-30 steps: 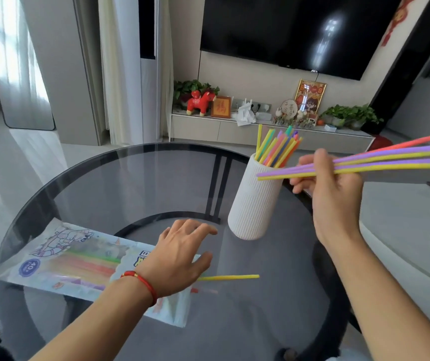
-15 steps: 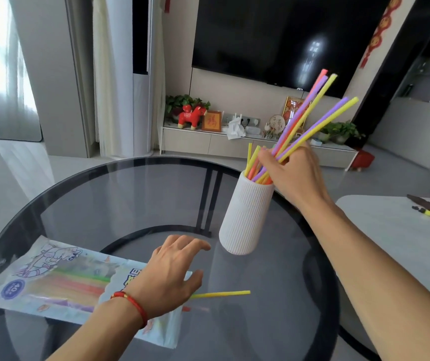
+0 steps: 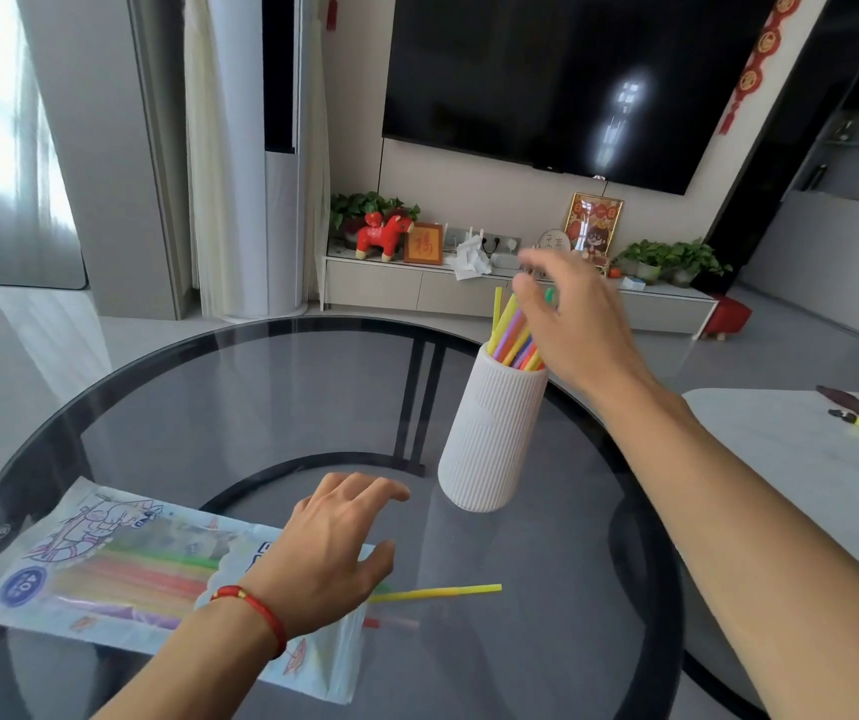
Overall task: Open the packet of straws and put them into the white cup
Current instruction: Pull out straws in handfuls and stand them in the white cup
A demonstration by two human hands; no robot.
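A ribbed white cup [image 3: 492,431] stands on the round glass table [image 3: 240,397], with several coloured straws [image 3: 513,332] sticking out of its mouth. My right hand [image 3: 575,317] hovers just above and behind those straws, fingers spread and loose, holding nothing. The printed straw packet [image 3: 120,569] lies flat at the near left, more straws still showing inside it. My left hand [image 3: 333,548] rests on the packet's open end, fingers relaxed. A yellow straw [image 3: 437,592] pokes out of the packet onto the glass toward the right.
A second, pale table [image 3: 791,459] sits at the right with small items on it. Behind the glass table stand a low TV cabinet [image 3: 469,293] with ornaments and plants, a wall TV and curtains.
My right hand swung its bunch of straws upright, dropped them into the cup and let go; its fingers now spread above the cup. The left hand stayed on the packet.
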